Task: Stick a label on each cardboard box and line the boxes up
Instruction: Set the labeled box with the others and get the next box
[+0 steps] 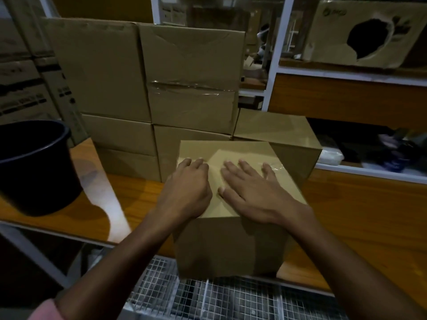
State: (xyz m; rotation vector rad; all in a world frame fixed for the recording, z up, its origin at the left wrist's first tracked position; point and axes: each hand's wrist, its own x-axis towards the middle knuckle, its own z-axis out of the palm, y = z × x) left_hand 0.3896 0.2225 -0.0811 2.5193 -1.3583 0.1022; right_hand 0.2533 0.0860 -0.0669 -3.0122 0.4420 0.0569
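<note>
Dim storeroom light falls on an orange-brown wooden tabletop [360,215] with a white metal frame, its near edge running from lower left to lower right. Below that edge sits a wire-mesh rack [208,299].

At the near edge stands a plain cardboard box [228,245], its front face slightly overhanging the mesh. On its top lies a pale label [217,167], partly covered by both hands. The left hand [187,188] rests on the label's left part with fingers loosely bent, fingertips down on the cardboard. The right hand [251,190] lies flat beside it, fingers straight and spread, pressing the top — the two hands are close together but not touching.

Just behind and to the right, another cardboard box [288,132] touches the near one. Behind both rises a stack of taped cartons [147,88], two columns wide, reaching well above the hands. To the left a dark plastic bucket [34,167] stands on the table, apart from the boxes, with a bare strip of wood between them.

Open tabletop stretches to the right of the near box. Beyond it, white shelving [346,75] holds a torn carton [367,31] with a ragged black hole — and dark, blurred items on a lower shelf.
</note>
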